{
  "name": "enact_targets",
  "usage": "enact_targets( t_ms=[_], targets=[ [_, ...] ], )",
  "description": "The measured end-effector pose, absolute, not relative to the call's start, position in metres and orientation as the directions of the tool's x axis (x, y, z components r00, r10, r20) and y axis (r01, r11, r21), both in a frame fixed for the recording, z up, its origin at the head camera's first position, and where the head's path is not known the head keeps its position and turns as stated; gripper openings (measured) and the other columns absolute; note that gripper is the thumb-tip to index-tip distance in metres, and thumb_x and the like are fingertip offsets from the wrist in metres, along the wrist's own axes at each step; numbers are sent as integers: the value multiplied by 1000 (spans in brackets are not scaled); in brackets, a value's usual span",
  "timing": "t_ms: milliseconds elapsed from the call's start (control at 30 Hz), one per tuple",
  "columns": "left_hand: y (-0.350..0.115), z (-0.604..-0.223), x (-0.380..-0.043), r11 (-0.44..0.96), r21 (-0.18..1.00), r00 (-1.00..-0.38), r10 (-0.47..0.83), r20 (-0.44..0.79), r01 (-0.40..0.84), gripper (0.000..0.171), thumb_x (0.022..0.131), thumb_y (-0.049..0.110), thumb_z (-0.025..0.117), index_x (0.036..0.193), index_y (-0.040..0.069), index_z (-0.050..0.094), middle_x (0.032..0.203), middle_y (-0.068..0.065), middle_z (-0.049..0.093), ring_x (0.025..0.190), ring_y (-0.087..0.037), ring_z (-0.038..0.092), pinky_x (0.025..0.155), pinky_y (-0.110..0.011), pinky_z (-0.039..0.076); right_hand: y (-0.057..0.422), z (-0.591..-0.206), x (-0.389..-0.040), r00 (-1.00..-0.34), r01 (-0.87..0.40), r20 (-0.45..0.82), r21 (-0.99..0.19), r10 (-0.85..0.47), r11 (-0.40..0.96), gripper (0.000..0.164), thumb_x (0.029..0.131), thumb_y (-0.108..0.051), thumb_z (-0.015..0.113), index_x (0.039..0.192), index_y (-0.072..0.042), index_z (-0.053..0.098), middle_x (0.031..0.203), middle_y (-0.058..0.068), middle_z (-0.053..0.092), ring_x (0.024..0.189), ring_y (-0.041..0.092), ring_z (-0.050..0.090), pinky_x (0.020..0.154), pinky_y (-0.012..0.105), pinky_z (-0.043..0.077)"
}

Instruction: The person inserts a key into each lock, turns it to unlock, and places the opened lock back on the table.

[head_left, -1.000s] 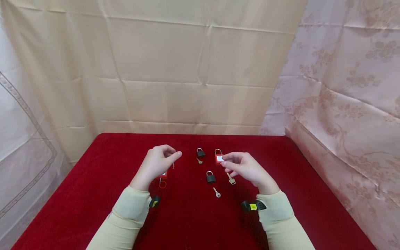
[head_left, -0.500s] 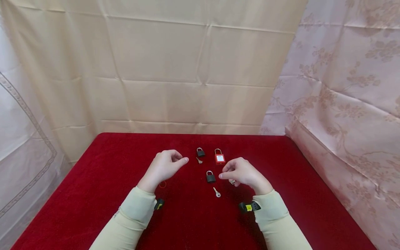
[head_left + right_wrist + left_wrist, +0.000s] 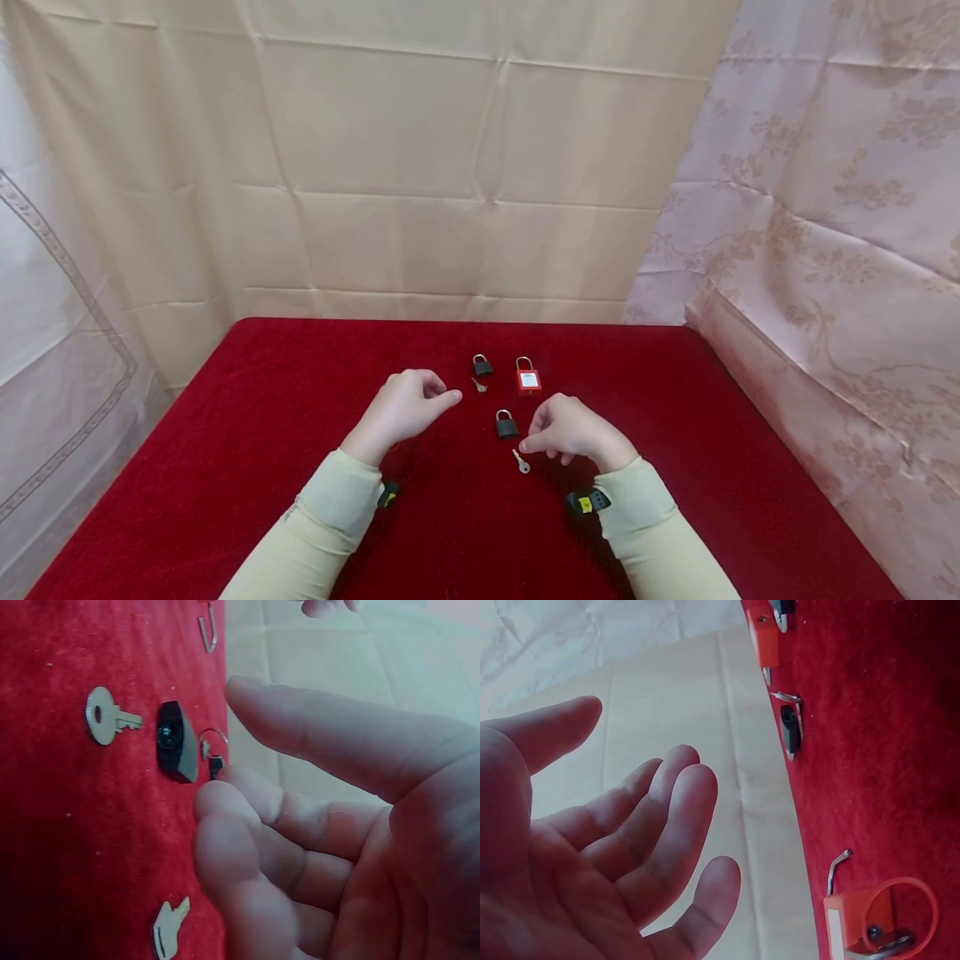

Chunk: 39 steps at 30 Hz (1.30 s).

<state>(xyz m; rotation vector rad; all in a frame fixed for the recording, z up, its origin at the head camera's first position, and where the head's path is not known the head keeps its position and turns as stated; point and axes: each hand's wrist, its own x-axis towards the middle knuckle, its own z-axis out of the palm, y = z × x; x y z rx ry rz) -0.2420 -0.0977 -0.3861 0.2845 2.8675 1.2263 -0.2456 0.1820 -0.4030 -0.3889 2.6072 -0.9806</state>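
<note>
My left hand [image 3: 405,410] hovers over the left side of the cloth, fingers loosely bent and holding nothing. In the left wrist view a red padlock [image 3: 847,922] with a red ring [image 3: 934,919] lies below it; the head view hides this padlock. My right hand [image 3: 576,431] hangs just beside a silver key [image 3: 522,463] and the nearer black padlock [image 3: 507,427], its thumb apart from the fingers and nothing between them. A second, larger key [image 3: 169,930] shows in the right wrist view, hidden under this hand in the head view.
Farther back are another black padlock [image 3: 483,367] with a small key [image 3: 480,386] before it, and a red padlock [image 3: 528,380] with a white label. All lie on a red cloth-covered table [image 3: 300,350]. A beige curtain [image 3: 375,167] hangs behind it.
My right hand has come away from the far red padlock, down toward the near key. My left hand has drifted right and slightly nearer, still holding nothing. The padlocks stay put.
</note>
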Motion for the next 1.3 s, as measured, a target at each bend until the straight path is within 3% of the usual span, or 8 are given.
enact_targets(
  t_ms=[300,900,1300],
  targets=[
    [-91,-398,-242,726,663,-975,220,29,183,24,92,38,73,98,14,76,88,5,68,79,-14,61,75,-41,52,176,-410,-240,-884,-173,-234,-639,-404,749,18,83,-19,84,70,-13,74,62,6,65,51,15,55,44,31,48],
    [-86,-410,-242,710,683,-944,317,-91,173,28,92,35,74,97,8,76,80,2,67,71,-17,61,65,-35,51,171,-420,-239,-871,-190,-259,-605,-417,773,23,82,-18,86,65,-14,70,56,5,60,48,14,52,43,28,43],
    [-85,-419,-245,744,633,-938,336,-82,211,24,91,34,74,84,11,76,66,3,63,61,-14,54,58,-32,47,168,-420,-238,-871,-182,-276,-587,-406,789,23,82,-15,85,65,-14,70,57,5,61,48,14,52,44,29,43]
  ],
)
